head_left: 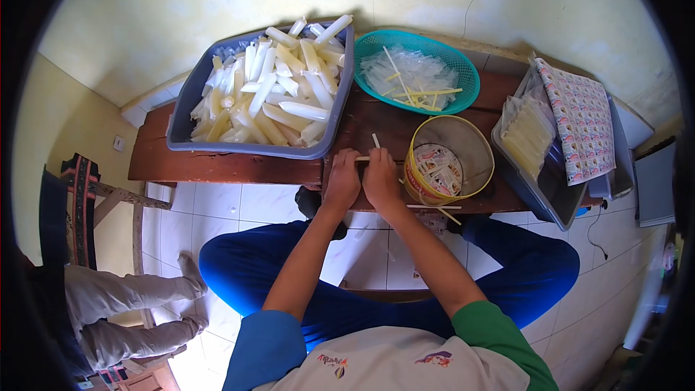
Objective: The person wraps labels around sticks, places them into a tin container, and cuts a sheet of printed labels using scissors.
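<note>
My left hand (342, 179) and my right hand (381, 177) are side by side at the front edge of the brown wooden table (239, 166). The fingers of both are closed around a thin pale stick (363, 158), which shows in the gap between them. Another pale stick (376, 140) pokes out just beyond my right fingers; whether it is held or lies on the wood I cannot tell. To the right of my right hand stands a yellow-rimmed bucket (483, 182) with printed labels (437, 168) inside.
A grey tub (253, 150) heaped with filled plastic tubes is at back left. A teal basket (474, 87) holds clear plastic wrappers and yellow strips. Grey trays (539, 203) with packets and a printed sheet (577, 119) stand right. Another person's legs (130, 293) are at left.
</note>
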`<state>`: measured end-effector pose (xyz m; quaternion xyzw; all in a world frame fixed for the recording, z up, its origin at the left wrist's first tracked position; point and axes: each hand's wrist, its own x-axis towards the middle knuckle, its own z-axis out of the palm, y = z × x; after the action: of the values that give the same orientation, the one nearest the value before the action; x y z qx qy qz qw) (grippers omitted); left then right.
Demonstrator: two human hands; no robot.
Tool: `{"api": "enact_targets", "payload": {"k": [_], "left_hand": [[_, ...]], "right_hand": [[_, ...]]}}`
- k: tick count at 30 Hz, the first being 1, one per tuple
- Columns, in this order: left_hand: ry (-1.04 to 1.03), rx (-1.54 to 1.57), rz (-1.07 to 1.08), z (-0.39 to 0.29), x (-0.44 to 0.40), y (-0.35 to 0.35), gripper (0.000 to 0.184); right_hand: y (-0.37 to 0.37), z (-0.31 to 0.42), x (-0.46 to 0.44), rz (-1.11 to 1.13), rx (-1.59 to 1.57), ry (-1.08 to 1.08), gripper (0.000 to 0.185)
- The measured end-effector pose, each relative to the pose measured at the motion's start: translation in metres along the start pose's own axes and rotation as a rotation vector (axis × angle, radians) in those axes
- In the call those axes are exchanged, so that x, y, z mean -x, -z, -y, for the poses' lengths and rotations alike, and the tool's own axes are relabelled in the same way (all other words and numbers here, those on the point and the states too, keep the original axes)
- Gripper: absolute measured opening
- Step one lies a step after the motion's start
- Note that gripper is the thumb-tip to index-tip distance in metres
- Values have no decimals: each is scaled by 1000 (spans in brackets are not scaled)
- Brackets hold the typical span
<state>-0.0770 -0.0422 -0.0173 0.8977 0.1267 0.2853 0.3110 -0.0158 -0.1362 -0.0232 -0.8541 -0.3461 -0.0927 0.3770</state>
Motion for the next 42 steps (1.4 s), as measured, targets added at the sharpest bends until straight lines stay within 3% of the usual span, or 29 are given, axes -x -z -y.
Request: {"api": "enact_targets", "payload": {"k": [3,5,8,14,17,19,21,23,25,27,29,30,32,35,36,40,42], "left_hand": [[48,14,25,-1,5,10,18],[205,166,12,-19,5,32,15],[282,287,-5,-38,9,60,18],[272,543,38,-96,9,90,23],[240,642,141,-125,-13,89,25],[204,712,248,-148,-35,83,25],[173,711,313,-170,-57,75,27],[143,506,395,-181,-78,63,27],[111,370,433,-182,-93,54,26],[-200,124,245,-176,-105,42,25],[-213,105,259,-168,-116,33,26],[-216,79,266,-165,-120,29,26],[-225,65,289,-159,-123,22,26],[-208,82,348,-151,-125,14,27],[-184,116,383,-149,-125,11,28],[-200,119,409,-138,-123,1,30],[-166,150,474,-138,-120,-3,31]], "right_hand": [[6,0,7,-27,-145,16,21],[22,11,15,-37,-201,17,22],[61,33,20,-48,-377,29,28],[145,60,24,-10,-467,18,31],[193,53,7,12,-268,3,28],[214,40,-12,5,-433,-77,25],[226,16,-30,-8,-413,-62,25],[237,-6,-49,-12,-397,-49,24],[245,-21,-64,248,-580,-284,24],[249,-33,-76,362,-404,-305,28],[240,-44,-83,585,-20,-46,29],[235,-48,-86,586,-18,-56,29],[219,-52,-92,842,173,48,27],[196,-49,-104,1031,370,23,23],[188,-52,-106,1071,414,128,19],[168,-63,-107,1136,441,124,18],[159,-72,-102,1049,460,234,20]]}}
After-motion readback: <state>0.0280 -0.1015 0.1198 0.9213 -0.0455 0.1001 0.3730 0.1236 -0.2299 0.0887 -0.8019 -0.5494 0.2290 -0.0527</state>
